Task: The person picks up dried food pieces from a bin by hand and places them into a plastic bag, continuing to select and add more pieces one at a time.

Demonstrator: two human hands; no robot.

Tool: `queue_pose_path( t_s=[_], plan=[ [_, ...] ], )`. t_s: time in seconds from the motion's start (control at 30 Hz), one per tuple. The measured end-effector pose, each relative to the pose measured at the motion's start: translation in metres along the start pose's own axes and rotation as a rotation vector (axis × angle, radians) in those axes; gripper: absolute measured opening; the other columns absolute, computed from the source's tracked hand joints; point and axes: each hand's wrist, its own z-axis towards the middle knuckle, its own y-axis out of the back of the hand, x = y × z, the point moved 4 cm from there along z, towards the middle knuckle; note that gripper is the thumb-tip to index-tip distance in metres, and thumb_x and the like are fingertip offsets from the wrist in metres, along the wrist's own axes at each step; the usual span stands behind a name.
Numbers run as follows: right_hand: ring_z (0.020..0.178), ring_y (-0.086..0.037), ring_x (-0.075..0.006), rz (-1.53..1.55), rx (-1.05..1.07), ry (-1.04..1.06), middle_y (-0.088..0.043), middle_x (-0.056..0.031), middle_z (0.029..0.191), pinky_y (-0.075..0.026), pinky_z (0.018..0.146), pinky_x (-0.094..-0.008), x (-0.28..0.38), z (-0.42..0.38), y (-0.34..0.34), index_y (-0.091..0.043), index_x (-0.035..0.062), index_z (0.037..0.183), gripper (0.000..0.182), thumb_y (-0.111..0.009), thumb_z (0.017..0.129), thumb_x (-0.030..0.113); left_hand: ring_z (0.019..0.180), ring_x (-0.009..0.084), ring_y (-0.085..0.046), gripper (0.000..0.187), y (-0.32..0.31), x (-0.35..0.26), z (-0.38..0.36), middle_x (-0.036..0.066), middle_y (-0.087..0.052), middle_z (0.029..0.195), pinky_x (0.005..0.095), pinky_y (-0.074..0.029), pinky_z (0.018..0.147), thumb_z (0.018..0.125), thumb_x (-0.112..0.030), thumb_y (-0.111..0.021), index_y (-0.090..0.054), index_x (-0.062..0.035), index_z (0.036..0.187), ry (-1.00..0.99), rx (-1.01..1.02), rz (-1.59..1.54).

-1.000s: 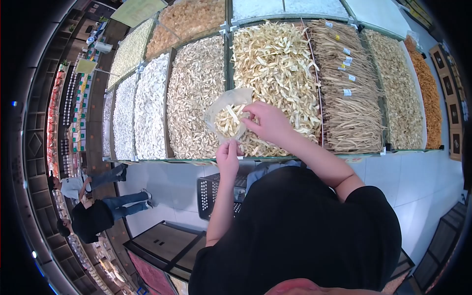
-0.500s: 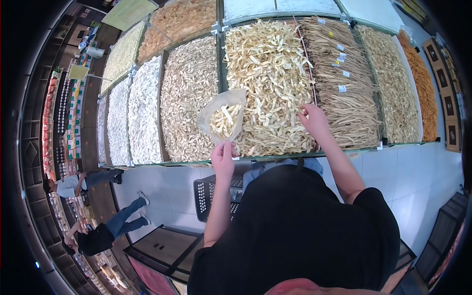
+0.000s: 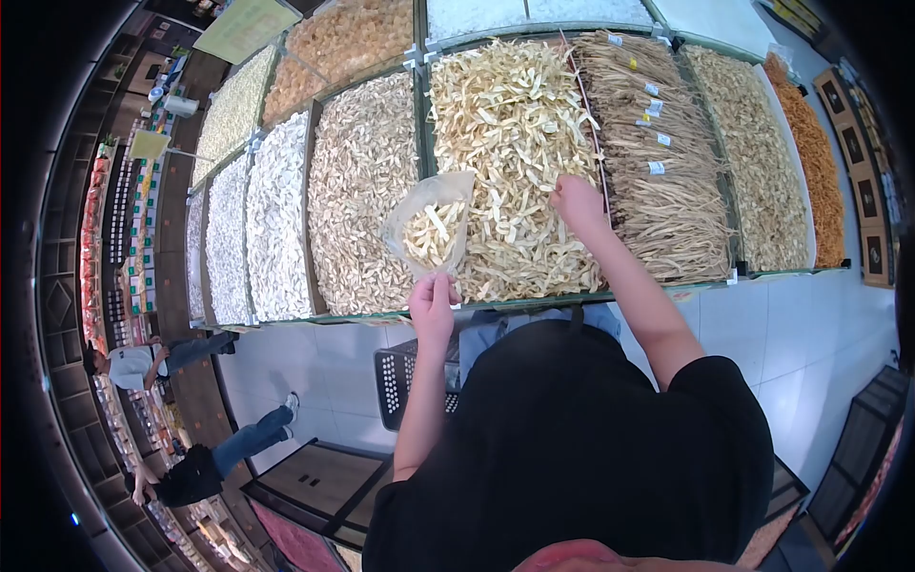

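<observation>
My left hand [image 3: 434, 300] pinches the near edge of a clear plastic bag [image 3: 396, 227], which rests over the near edge of a bin. Pale yellow dried strips lie inside the bag. My right hand [image 3: 578, 203] is over the bin of pale dried strips [image 3: 510, 119], right of the bag. Its fingers are curled closed at the surface of the strips, and what they hold, if anything, is hidden.
To the right is a bin of long brown dried stalks [image 3: 658, 214] with small labels. A bin of beige slices [image 3: 362, 162] lies left. A black perforated basket [image 3: 391, 381] stands below the counter. Two people [image 3: 195, 475] stand by the shelves at left.
My right hand has moved left and slightly up over the strips, and its fingers have curled in. My left hand and the bag have hardly moved. One person at left has shifted their legs.
</observation>
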Motion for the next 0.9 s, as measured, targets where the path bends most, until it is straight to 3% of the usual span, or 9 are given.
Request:
queue_pose_path(
  t_s=[0.2,0.3,0.4,0.5,0.6,0.7,0.9],
  plan=[
    [0.089,-0.072,-0.0343,-0.097,0.057,-0.08,-0.074,-0.0147,0.092,-0.058,0.079,-0.0463,-0.001,0.013,-0.009,-0.074,0.0082,0.091,0.018,-0.072,0.086,0.025,0.061,0.0068,-0.056,0.024,0.0,-0.002,0.004,0.001,-0.061,0.067,0.0225,-0.046,0.06,0.108,-0.017,-0.056,-0.067,0.0009,0.095,0.025,0.028,0.001],
    [0.084,-0.072,-0.0341,-0.026,-0.028,-0.057,-0.074,-0.0138,0.089,-0.058,0.076,-0.0454,-0.001,0.011,-0.008,-0.074,0.0084,0.091,0.019,-0.073,0.085,0.026,0.061,0.0069,-0.056,0.025,-0.001,-0.006,0.007,0.001,-0.061,0.067,0.0223,-0.046,0.06,0.108,-0.017,-0.056,-0.067,0.001,0.095,0.011,0.033,0.015],
    [0.078,-0.072,-0.0301,0.18,-0.003,-0.139,-0.075,-0.0126,0.086,-0.057,0.073,-0.0409,-0.004,0.003,-0.001,-0.076,0.0078,0.095,0.02,-0.075,0.086,0.026,0.061,0.0068,-0.057,0.025,0.002,-0.004,0.002,0.001,-0.061,0.067,0.022,-0.046,0.059,0.108,-0.017,-0.056,-0.067,0.001,0.096,0.016,0.041,0.013],
    [0.07,-0.07,-0.021,0.387,-0.156,-0.033,-0.074,-0.009,0.082,-0.055,0.067,-0.0335,-0.007,0.0,0.002,-0.076,0.0057,0.099,0.023,-0.078,0.087,0.026,0.061,0.0067,-0.057,0.025,0.001,-0.004,0.007,0.001,-0.061,0.067,0.022,-0.046,0.059,0.108,-0.018,-0.056,-0.067,0.0008,0.096,0.006,0.051,-0.004],
    [0.068,-0.065,-0.011,0.561,-0.143,-0.041,-0.073,-0.004,0.079,-0.052,0.064,-0.0276,-0.004,-0.003,0.006,-0.075,0.0028,0.1,0.023,-0.08,0.089,0.022,0.061,0.0066,-0.057,0.024,0.002,-0.001,0.005,0.001,-0.062,0.067,0.0221,-0.046,0.059,0.108,-0.018,-0.056,-0.067,0.0005,0.095,0.001,0.068,0.005],
    [0.07,-0.062,-0.0049,0.823,-0.133,-0.007,-0.072,0.0004,0.08,-0.049,0.063,-0.0229,0.033,-0.02,0.036,-0.074,0.0019,0.1,0.019,-0.079,0.091,0.018,0.061,0.0064,-0.057,0.024,0.002,-0.002,0.002,0.001,-0.062,0.068,0.0221,-0.046,0.06,0.108,-0.017,-0.056,-0.067,0.0003,0.095,-0.003,0.064,-0.006],
    [0.067,-0.056,-0.0021,1.114,0.038,0.252,-0.068,0.0026,0.081,-0.045,0.059,-0.0197,0.161,-0.076,0.099,-0.073,0.0011,0.103,0.012,-0.076,0.094,0.01,0.062,0.0059,-0.056,0.024,0.003,0.002,0.003,0.0,-0.061,0.069,0.0217,-0.045,0.06,0.108,-0.017,-0.056,-0.066,-0.0002,0.095,0.016,0.077,-0.049]
  ],
)
